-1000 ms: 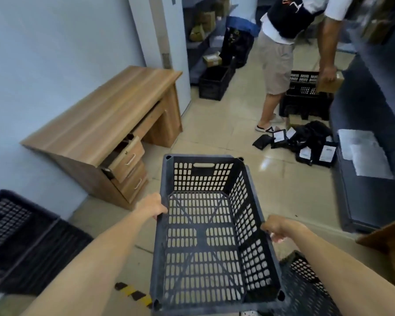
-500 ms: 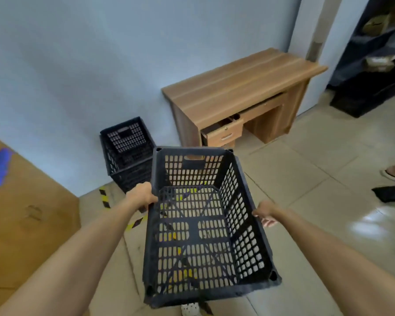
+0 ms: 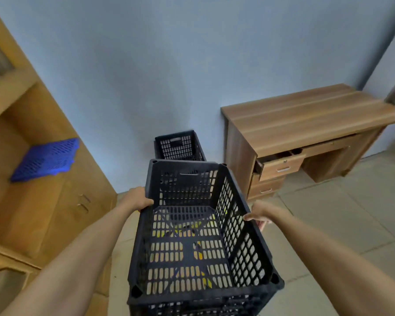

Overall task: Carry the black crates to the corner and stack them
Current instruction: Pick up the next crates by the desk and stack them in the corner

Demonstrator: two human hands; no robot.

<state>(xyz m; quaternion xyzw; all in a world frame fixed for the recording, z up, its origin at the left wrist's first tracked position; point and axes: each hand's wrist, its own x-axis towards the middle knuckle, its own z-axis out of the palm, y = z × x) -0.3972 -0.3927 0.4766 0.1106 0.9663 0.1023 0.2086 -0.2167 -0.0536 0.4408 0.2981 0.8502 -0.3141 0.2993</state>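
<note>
I carry an empty black slotted crate in front of me, held off the floor. My left hand grips its left rim and my right hand grips its right rim, fingers curled under the edge. A second black crate stands on the floor against the blue wall, just beyond the far end of the carried one. Yellow-black floor tape shows through the carried crate's slotted bottom.
A wooden cabinet with a blue slotted panel on its shelf fills the left. A wooden desk with a part-open drawer stands right of the floor crate. Beige tiled floor spreads out on the right.
The view has swung left, away from the other person and toward the wall. The crate on the floor now sits straight ahead, the cabinet has come into view, and I still hold the carried crate.
</note>
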